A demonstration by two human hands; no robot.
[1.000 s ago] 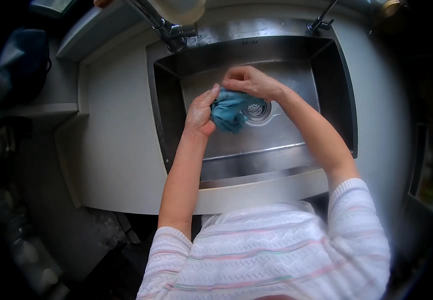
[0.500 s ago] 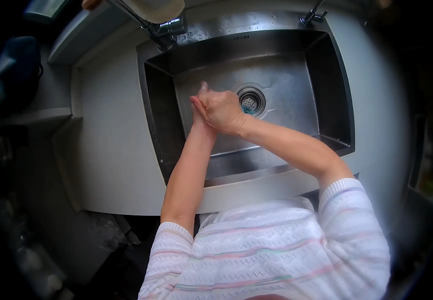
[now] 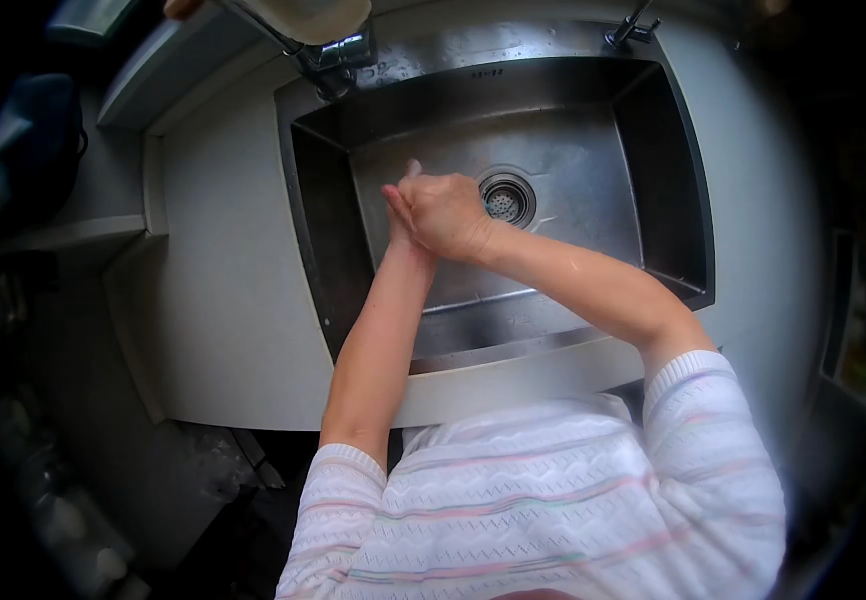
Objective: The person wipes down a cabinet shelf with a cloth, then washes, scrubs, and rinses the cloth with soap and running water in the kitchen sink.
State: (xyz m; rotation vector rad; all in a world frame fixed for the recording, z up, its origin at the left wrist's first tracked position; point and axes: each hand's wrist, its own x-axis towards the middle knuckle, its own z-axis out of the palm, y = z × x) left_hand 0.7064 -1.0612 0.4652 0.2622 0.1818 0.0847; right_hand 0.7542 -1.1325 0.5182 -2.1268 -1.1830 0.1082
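Note:
Both hands are clasped together over the stainless-steel sink [image 3: 573,150]. My right hand [image 3: 450,215] is closed around my left hand [image 3: 402,230], its back facing up and its knuckles toward the left. Most of the left hand is hidden beneath it; a bit of the wrist side and a fingertip poking up at the far end show. Just to the right of the clasped hands is the round drain strainer [image 3: 506,203], with a little blue-green at its left edge, partly hidden by the right hand.
A chrome faucet [image 3: 338,60] stands at the sink's back left corner, beside a pale, blurred object [image 3: 313,18]. Another small tap [image 3: 631,35] is at the back right. White countertop [image 3: 223,300] surrounds the sink. A dark bag-like item [image 3: 38,150] sits far left.
The hands stay clasped and have barely moved. The blue-green bit at the drain, plainer before, now shows only faintly. The view has shifted slightly.

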